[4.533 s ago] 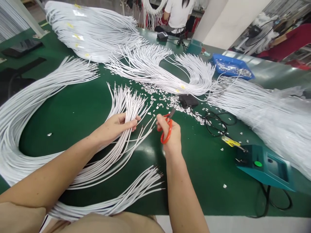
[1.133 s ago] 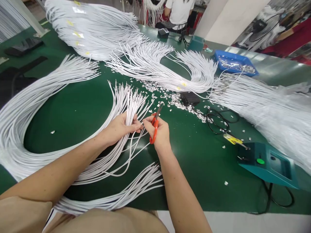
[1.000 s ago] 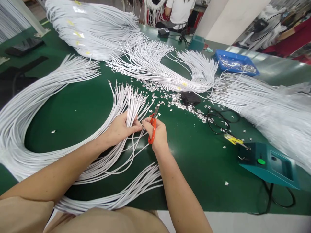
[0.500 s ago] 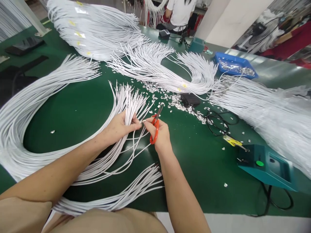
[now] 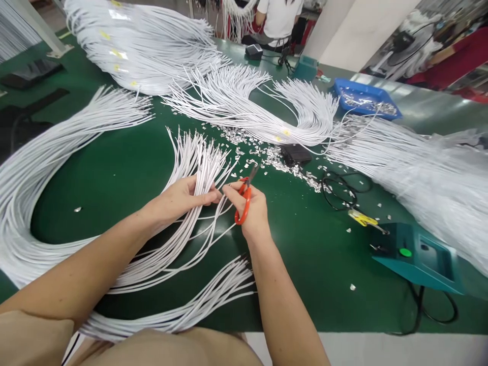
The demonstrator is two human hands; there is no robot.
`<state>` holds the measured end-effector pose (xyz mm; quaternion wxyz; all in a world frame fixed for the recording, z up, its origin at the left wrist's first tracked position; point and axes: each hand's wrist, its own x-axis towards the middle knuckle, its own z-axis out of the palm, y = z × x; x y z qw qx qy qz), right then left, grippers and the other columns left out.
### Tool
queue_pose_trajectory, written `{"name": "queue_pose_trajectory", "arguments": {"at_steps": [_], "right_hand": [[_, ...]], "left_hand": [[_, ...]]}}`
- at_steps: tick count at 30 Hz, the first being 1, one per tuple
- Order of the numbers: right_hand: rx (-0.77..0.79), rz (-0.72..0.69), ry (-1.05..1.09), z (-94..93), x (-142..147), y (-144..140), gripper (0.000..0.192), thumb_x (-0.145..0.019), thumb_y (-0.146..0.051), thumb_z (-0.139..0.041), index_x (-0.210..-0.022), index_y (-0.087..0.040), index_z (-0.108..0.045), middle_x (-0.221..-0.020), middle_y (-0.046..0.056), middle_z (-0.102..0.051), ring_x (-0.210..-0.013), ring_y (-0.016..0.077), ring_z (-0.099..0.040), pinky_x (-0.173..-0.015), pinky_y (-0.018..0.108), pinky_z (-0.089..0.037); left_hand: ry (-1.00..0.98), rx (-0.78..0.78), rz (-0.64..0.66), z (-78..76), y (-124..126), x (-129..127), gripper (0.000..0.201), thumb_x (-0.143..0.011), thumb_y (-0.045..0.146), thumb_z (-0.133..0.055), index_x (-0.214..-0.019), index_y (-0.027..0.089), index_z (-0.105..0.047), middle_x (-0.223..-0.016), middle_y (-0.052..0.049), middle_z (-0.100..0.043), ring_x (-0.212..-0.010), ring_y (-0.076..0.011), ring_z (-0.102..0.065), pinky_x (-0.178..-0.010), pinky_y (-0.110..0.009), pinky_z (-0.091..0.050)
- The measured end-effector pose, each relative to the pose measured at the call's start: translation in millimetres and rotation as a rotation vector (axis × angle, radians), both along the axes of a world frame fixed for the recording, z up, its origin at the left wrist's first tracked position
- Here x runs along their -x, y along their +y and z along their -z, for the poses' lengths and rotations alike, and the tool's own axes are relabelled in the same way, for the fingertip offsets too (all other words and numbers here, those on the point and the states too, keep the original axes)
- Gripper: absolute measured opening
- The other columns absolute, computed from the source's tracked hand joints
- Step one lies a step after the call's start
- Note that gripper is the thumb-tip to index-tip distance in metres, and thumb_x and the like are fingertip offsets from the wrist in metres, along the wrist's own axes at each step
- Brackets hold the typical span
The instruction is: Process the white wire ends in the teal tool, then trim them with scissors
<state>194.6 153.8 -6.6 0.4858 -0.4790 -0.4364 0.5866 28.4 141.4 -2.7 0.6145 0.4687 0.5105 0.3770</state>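
Observation:
A bundle of thin white cables runs through my left hand, whose fingers and thumb close round it below the cable ends. My right hand holds scissors with red handles against its palm, their blades pointing away from me. The thumb and forefinger of that hand pinch together close to the left fingertips, beside a few separate cables. Whatever lies between those fingertips is too small to make out. Nearer my body, another group of white cables lies on the table.
Small silvery scraps are strewn beyond my hands, near a black box. A teal device with a green button stands at right. Behind are a blue tray, more cable bundles and a person in white.
My left thumb has drawn back slightly from my right fingertips and now lies across the bundle. The scissors stay in my right hand. The whole view has shifted a little.

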Motion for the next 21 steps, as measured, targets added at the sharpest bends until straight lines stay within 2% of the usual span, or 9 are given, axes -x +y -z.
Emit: {"name": "queue_pose_trajectory", "arguments": {"at_steps": [4, 6, 7, 10, 14, 16, 18, 21], "right_hand": [[-0.154, 0.398, -0.092, 0.8, -11.2, 3.9, 0.018, -0.070, -0.031, -0.068, -0.080, -0.018, -0.065, -0.070, -0.003, -0.054, -0.065, 0.0104, -0.048, -0.068, 0.026, -0.042], [-0.205, 0.504, -0.125, -2.0, -14.1, 3.8, 0.018, -0.074, -0.031, -0.065, -0.087, -0.018, -0.066, -0.074, -0.002, -0.054, -0.067, 0.0105, -0.049, -0.070, 0.026, -0.042], [-0.224, 0.499, -0.126, -4.1, -14.2, 3.3, 0.018, -0.075, -0.031, -0.064, -0.088, -0.019, -0.066, -0.077, -0.001, -0.056, -0.069, 0.0109, -0.051, -0.071, 0.026, -0.042], [-0.214, 0.325, -0.085, -9.7, -11.6, 1.8, 0.016, -0.076, -0.033, -0.064, -0.083, -0.019, -0.069, -0.082, 0.001, -0.061, -0.074, 0.0123, -0.053, -0.074, 0.027, -0.042], [-0.049, -0.036, 0.080, -9.2, -10.9, 3.6, 0.021, -0.072, -0.038, -0.068, -0.067, -0.018, -0.066, -0.065, -0.001, -0.055, -0.064, 0.0113, -0.049, -0.065, 0.027, -0.041], [0.025, -0.160, 0.173, -7.3, -12.5, 5.1, 0.021, -0.068, -0.037, -0.073, -0.065, -0.018, -0.064, -0.063, -0.002, -0.052, -0.062, 0.0108, -0.047, -0.063, 0.026, -0.040], [0.051, -0.209, 0.228, -6.7, -12.9, 5.6, 0.020, -0.066, -0.033, -0.075, -0.065, -0.018, -0.063, -0.067, -0.002, -0.054, -0.064, 0.0109, -0.049, -0.064, 0.026, -0.042], [0.001, -0.209, 0.265, -8.2, -8.1, 3.0, 0.013, -0.068, -0.028, -0.073, -0.069, -0.019, -0.065, -0.071, -0.002, -0.059, -0.065, 0.0109, -0.052, -0.068, 0.026, -0.044]], "left_hand": [[-0.084, 0.048, -0.031, -1.2, 0.9, 1.9, 0.027, -0.075, 0.036, -0.071, -0.091, 0.014, -0.066, -0.084, -0.004, -0.066, -0.078, -0.0140, -0.060, -0.078, -0.030, -0.047], [-0.053, 0.037, -0.035, -0.3, -0.3, 0.4, 0.028, -0.073, 0.035, -0.073, -0.091, 0.015, -0.066, -0.080, -0.003, -0.065, -0.073, -0.0127, -0.059, -0.074, -0.029, -0.047], [-0.035, 0.033, -0.028, 0.2, -1.3, -0.6, 0.028, -0.073, 0.034, -0.074, -0.092, 0.016, -0.066, -0.078, -0.002, -0.065, -0.072, -0.0126, -0.059, -0.072, -0.028, -0.047], [0.008, 0.032, 0.004, 1.4, -4.1, -3.7, 0.026, -0.071, 0.033, -0.075, -0.087, 0.017, -0.063, -0.074, 0.000, -0.064, -0.070, -0.0121, -0.060, -0.066, -0.025, -0.045], [-0.034, 0.028, 0.070, 1.0, -6.0, -6.2, 0.025, -0.072, 0.031, -0.074, -0.079, 0.018, -0.055, -0.069, 0.003, -0.062, -0.067, -0.0104, -0.059, -0.067, -0.024, -0.045], [-0.088, 0.040, 0.095, -0.6, -6.2, -7.0, 0.026, -0.073, 0.031, -0.074, -0.078, 0.018, -0.052, -0.070, 0.002, -0.061, -0.067, -0.0105, -0.059, -0.067, -0.024, -0.045], [-0.136, 0.061, 0.096, -2.6, -6.0, -7.8, 0.026, -0.073, 0.031, -0.073, -0.079, 0.017, -0.051, -0.073, 0.001, -0.062, -0.067, -0.0109, -0.059, -0.063, -0.023, -0.044], [-0.170, 0.055, 0.044, -4.0, -5.0, -8.4, 0.027, -0.071, 0.030, -0.075, -0.079, 0.017, -0.053, -0.075, 0.000, -0.061, -0.066, -0.0109, -0.057, -0.056, -0.021, -0.039]]}}
